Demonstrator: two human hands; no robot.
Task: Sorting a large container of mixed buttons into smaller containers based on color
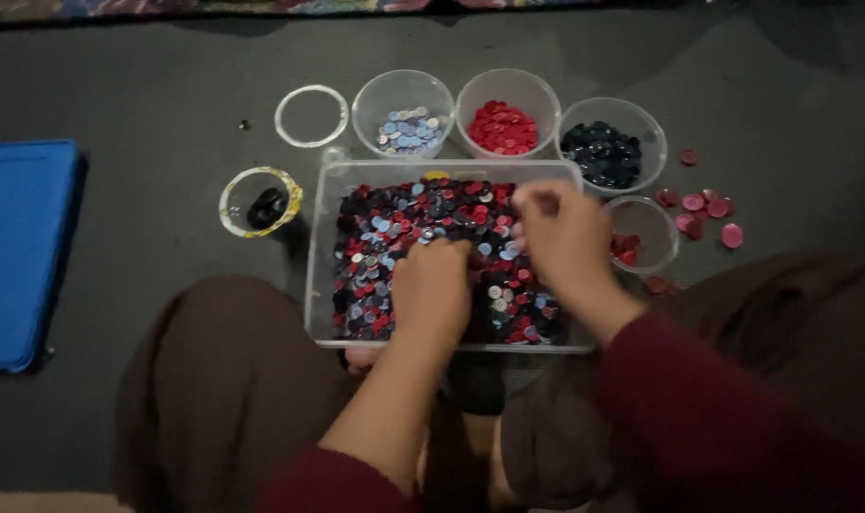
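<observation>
Hands both over our clear tray [323, 247] of mixed buttons [404, 228], which sits on the dark floor between our knees. Left hand [432, 290] lies palm-down on the pile, fingers together and curled into the buttons; we can't tell if it grips any. Right hand [561, 233] hovers at the tray's right side, fingertips pinched together, on what we can't tell. Behind the tray: cups of pale blue buttons [409, 130], red buttons [502, 128], dark buttons [602, 155].
</observation>
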